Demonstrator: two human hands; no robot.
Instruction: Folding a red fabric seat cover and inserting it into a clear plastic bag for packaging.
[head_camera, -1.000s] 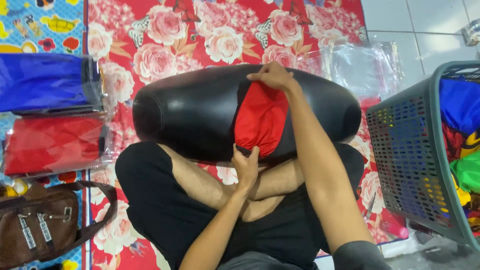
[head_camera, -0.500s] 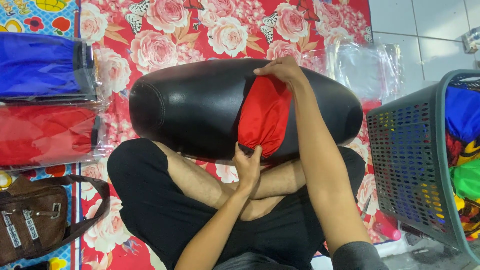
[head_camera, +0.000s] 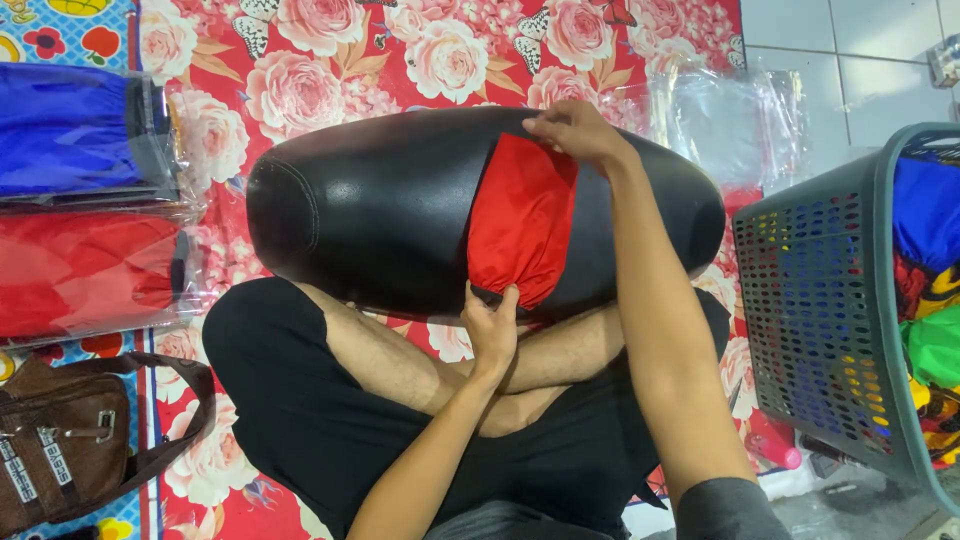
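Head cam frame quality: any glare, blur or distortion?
Head view: sharp, evenly lit; soft sheen on the black seat, glare on the clear plastic bags; slight wide-angle bending at the basket; both hands crisp, no motion blur.

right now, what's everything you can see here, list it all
black seat: one, black, across the lap
red cover: one, red, stretched over the seat's middle
packed blue cloth: one, blue, in clear plastic, upper left
packed red cloth: one, red, in clear plastic, below the blue
brown bag: one, brown, lower left
clear plastic bags: clear, beyond the seat
basket: one, grey-green, right, holding coloured cloth
floral mat: one, red, underneath
left hand: gripping the cover's near edge
right hand: on the cover's far edge
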